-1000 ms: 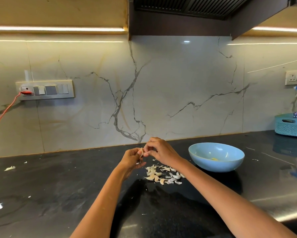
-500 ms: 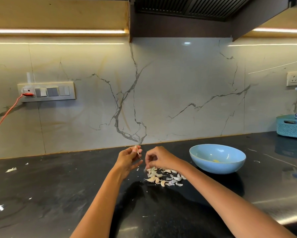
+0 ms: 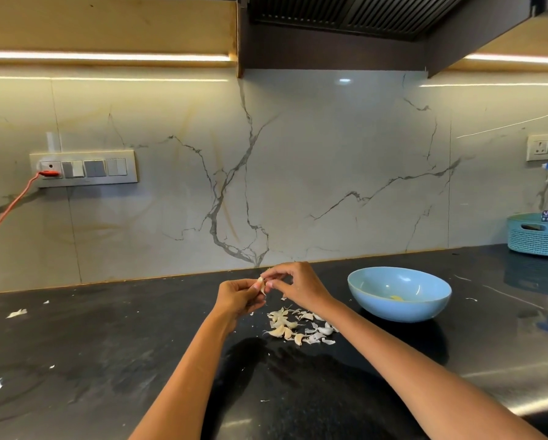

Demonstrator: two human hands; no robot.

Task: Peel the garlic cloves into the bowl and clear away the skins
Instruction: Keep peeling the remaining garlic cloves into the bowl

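Between my two hands, my left hand (image 3: 238, 295) grips a clove (image 3: 261, 283) while my right hand (image 3: 293, 282) pinches its skin. Bowl (image 3: 399, 293) sits well right; a slippery pull could drop the clove into the pile (image 3: 298, 327) below.

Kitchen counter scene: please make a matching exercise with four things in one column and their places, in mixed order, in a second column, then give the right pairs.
Things:
1. garlic clove
2. blue bowl
3. pile of cloves and skins
4. teal basket

Places:
A. far right, against the wall
B. on the counter below the hands
C. pinched between left hand and right hand
D. on the counter, right of the hands

Pairs: 1-C, 2-D, 3-B, 4-A
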